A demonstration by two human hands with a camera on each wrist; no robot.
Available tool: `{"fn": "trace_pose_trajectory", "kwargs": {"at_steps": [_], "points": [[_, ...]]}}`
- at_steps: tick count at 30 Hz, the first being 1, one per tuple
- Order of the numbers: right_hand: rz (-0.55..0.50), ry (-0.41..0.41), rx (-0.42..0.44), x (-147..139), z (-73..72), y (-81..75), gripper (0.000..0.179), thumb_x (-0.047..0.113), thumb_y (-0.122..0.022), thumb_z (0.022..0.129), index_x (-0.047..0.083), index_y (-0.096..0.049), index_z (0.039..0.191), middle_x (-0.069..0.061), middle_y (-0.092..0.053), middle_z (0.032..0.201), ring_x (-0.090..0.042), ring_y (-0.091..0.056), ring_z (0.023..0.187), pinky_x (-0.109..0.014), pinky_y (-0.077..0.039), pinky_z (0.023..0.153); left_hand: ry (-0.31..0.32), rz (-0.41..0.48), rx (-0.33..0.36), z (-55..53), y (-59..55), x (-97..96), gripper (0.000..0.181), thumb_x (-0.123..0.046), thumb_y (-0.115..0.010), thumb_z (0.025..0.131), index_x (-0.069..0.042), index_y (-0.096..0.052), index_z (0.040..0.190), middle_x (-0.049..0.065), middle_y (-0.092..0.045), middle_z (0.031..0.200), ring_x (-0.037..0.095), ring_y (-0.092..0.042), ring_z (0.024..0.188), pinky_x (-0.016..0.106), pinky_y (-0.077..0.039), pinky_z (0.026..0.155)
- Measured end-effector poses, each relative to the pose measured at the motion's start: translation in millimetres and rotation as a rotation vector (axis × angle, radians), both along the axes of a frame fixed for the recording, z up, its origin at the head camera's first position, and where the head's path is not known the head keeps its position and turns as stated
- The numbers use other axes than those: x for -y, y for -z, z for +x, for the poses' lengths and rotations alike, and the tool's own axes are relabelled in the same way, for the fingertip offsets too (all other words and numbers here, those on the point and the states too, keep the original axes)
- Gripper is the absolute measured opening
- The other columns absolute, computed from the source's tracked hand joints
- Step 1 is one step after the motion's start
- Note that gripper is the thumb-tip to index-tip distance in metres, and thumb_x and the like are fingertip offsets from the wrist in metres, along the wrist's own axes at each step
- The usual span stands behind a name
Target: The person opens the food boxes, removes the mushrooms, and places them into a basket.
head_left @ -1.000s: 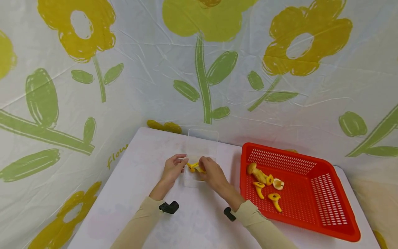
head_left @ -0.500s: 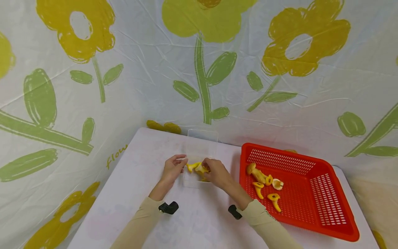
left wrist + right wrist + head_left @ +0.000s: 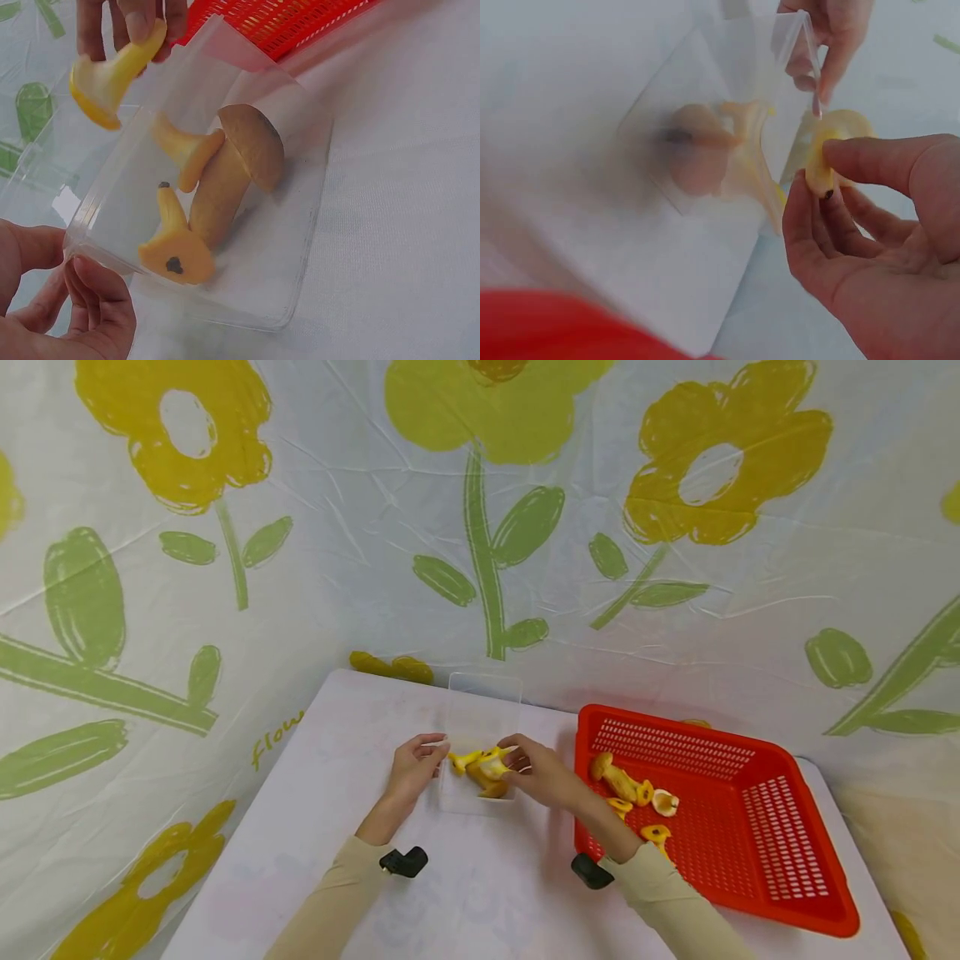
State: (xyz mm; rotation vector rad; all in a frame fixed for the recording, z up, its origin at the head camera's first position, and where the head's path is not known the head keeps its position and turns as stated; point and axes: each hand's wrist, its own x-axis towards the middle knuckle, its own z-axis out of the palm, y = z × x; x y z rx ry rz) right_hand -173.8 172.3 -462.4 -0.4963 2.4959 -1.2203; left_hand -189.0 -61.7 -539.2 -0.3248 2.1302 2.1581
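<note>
A clear plastic box (image 3: 457,800) with its lid (image 3: 483,706) raised stands on the table. My left hand (image 3: 411,773) pinches the box's rim at the left, thumb against fingers (image 3: 101,292). Over the box's opening, my right hand (image 3: 546,770) pinches a yellow mushroom (image 3: 112,79) by its stem, cap end away from the fingers. Inside lie a large brown mushroom (image 3: 221,191) and two yellow mushrooms, one upper (image 3: 184,150) and one lower (image 3: 180,255), seen through the clear wall in the left wrist view.
A red perforated basket (image 3: 787,868) stands at the right, under my right forearm. In it are a brown mushroom (image 3: 618,783), several yellow mushrooms (image 3: 655,833) and a whitish piece (image 3: 665,802). A flower-printed cloth (image 3: 337,568) hangs behind the table.
My right hand has shifted right and opened up the view of the box, still pinching the yellow mushroom. My left hand keeps its place at the rim.
</note>
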Motion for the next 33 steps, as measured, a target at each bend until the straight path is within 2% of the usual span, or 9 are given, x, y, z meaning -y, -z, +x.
{"fn": "trace_pose_trajectory", "kwargs": {"at_steps": [4, 8, 12, 18, 22, 27, 33], "points": [[-0.063, -0.034, 0.036, -13.0, 2.5, -7.3, 0.046, 0.002, -0.065, 0.098, 0.005, -0.051, 0.142, -0.016, -0.062, 0.118, -0.036, -0.06, 0.114, -0.046, -0.053, 0.1, 0.004, -0.003, 0.012, -0.6, 0.2, 0.8, 0.032, -0.017, -0.069, 0.099, -0.002, -0.068, 0.128, 0.013, -0.069, 0.102, 0.036, -0.061, 0.095, 0.022, -0.052, 0.067], [-0.106, -0.032, 0.047, -28.2, 7.5, -17.5, 0.047, 0.003, -0.065, 0.099, 0.006, -0.051, 0.144, -0.018, -0.061, 0.125, -0.037, -0.059, 0.116, -0.039, -0.055, 0.096, 0.0, -0.011, 0.014, -1.1, 0.6, 0.6, 0.031, -0.017, -0.069, 0.099, -0.003, -0.068, 0.127, 0.012, -0.07, 0.101, 0.026, -0.06, 0.086, 0.021, -0.052, 0.066], [-0.117, 0.01, 0.038, -45.5, 11.7, -26.7, 0.046, 0.006, -0.069, 0.097, 0.006, -0.051, 0.139, -0.018, -0.061, 0.126, -0.036, -0.061, 0.116, -0.035, -0.058, 0.09, -0.004, -0.016, 0.008, -1.3, 0.9, 0.0, 0.03, -0.017, -0.07, 0.099, -0.003, -0.069, 0.125, 0.013, -0.07, 0.1, 0.017, -0.059, 0.08, 0.021, -0.052, 0.065], [-0.108, 0.085, 0.032, -74.2, 17.5, -35.9, 0.045, 0.007, -0.075, 0.093, 0.006, -0.05, 0.131, -0.016, -0.06, 0.123, -0.035, -0.058, 0.114, -0.029, -0.056, 0.089, -0.004, -0.017, 0.019, -1.3, 1.8, 0.6, 0.03, -0.019, -0.071, 0.099, -0.004, -0.069, 0.125, 0.013, -0.07, 0.102, 0.025, -0.061, 0.087, 0.022, -0.052, 0.066], [-0.12, 0.104, 0.037, -94.5, 22.1, -37.5, 0.044, 0.009, -0.077, 0.093, 0.004, -0.049, 0.126, -0.016, -0.061, 0.117, -0.034, -0.057, 0.108, -0.027, -0.056, 0.085, -0.005, -0.025, 0.024, -1.6, 3.1, 1.4, 0.03, -0.02, -0.07, 0.099, -0.005, -0.069, 0.126, 0.011, -0.069, 0.101, 0.031, -0.061, 0.091, 0.022, -0.052, 0.067], [-0.117, 0.101, 0.061, -118.5, 29.5, -39.3, 0.044, 0.01, -0.076, 0.093, 0.002, -0.048, 0.126, -0.019, -0.062, 0.113, -0.035, -0.059, 0.105, -0.03, -0.058, 0.08, -0.006, -0.025, 0.027, -1.4, 3.0, 1.3, 0.031, -0.021, -0.07, 0.1, -0.005, -0.068, 0.126, 0.011, -0.067, 0.101, 0.04, -0.061, 0.097, 0.022, -0.052, 0.068], [-0.082, 0.067, 0.092, -142.1, 34.7, -31.7, 0.045, 0.01, -0.076, 0.093, 0.0, -0.048, 0.127, -0.018, -0.061, 0.116, -0.035, -0.06, 0.107, -0.031, -0.06, 0.079, -0.006, -0.024, 0.03, -0.6, 2.0, 0.3, 0.031, -0.02, -0.069, 0.1, -0.005, -0.068, 0.126, 0.011, -0.067, 0.101, 0.036, -0.061, 0.094, 0.022, -0.052, 0.068]]}}
